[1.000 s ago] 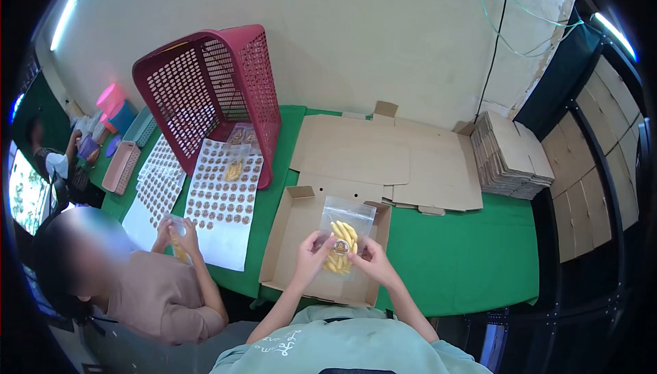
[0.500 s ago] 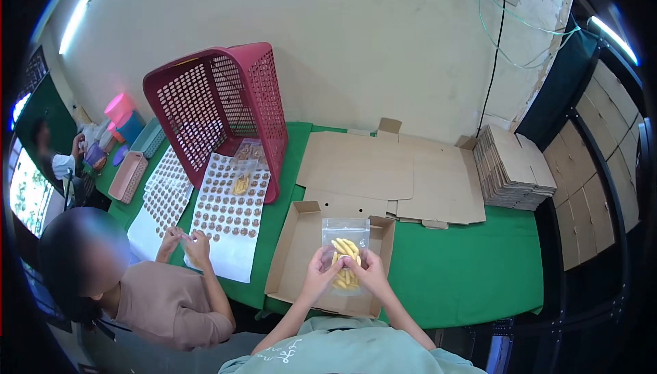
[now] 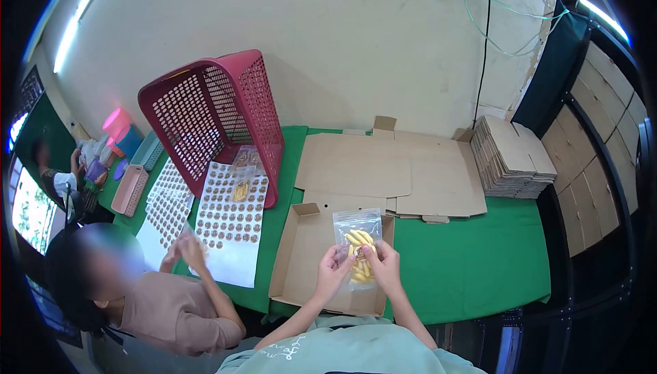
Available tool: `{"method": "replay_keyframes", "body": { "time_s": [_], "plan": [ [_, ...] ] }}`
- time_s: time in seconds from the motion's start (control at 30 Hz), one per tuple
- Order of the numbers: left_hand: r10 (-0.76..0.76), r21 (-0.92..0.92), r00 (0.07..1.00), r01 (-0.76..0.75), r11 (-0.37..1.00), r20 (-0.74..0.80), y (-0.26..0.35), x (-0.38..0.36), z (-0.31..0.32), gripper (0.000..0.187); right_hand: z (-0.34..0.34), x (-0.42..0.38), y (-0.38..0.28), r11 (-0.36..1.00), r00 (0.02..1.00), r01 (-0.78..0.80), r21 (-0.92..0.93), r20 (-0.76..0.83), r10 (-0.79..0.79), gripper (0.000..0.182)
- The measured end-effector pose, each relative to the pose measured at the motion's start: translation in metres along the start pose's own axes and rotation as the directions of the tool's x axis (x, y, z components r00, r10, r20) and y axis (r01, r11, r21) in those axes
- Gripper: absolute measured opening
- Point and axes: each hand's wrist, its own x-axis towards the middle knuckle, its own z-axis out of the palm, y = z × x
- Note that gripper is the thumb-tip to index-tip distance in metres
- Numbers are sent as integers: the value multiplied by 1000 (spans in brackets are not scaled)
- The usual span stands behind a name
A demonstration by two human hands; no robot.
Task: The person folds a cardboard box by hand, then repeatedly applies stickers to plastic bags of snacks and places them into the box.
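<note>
A clear zip bag of yellow finger-shaped pieces is held upright between my two hands, above an open cardboard box. My left hand grips the bag's left side. On the right side my right hand holds it, with the thumb on the front near a small round brown sticker. The box lies open on the green cloth, its near part partly hidden by my arms and the bag.
A co-worker sits at the left beside sticker sheets. A tilted red basket stands behind, with bags inside. Flat cardboard and stacked cardboard lie at the back. Small baskets stand far left.
Both my hands and the bag have shifted slightly right and up. The round sticker now shows more on the bag's front. The co-worker's hands have moved. The camera view has tilted a little.
</note>
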Motion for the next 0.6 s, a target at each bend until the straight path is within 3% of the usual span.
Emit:
{"method": "replay_keyframes", "body": {
  "time_s": [0.13,0.23,0.33,0.43,0.53,0.6],
  "plan": [
    [59,67,997,-56,996,-56,6,5,9,22,1,-8,-9,994,994,8,111,104,-19,27],
    [89,76,993,-83,994,-82,1,8,10,17,3,-19,-17,989,985,112,100,122,-124,35],
    [116,108,991,-110,988,-59,-7,9,6,17,2,-20,-6,988,986,113,101,112,-125,36],
    [113,104,970,-93,990,-214,4,19,-1,17,5,-26,8,980,983,25,197,174,-60,36],
    [158,206,980,-130,970,-124,12,25,-14,23,10,-33,12,956,969,-24,294,243,-51,52],
    [132,227,987,-108,968,-92,18,25,-18,22,-1,-27,6,987,965,148,-63,228,-131,60]
  ]
}}
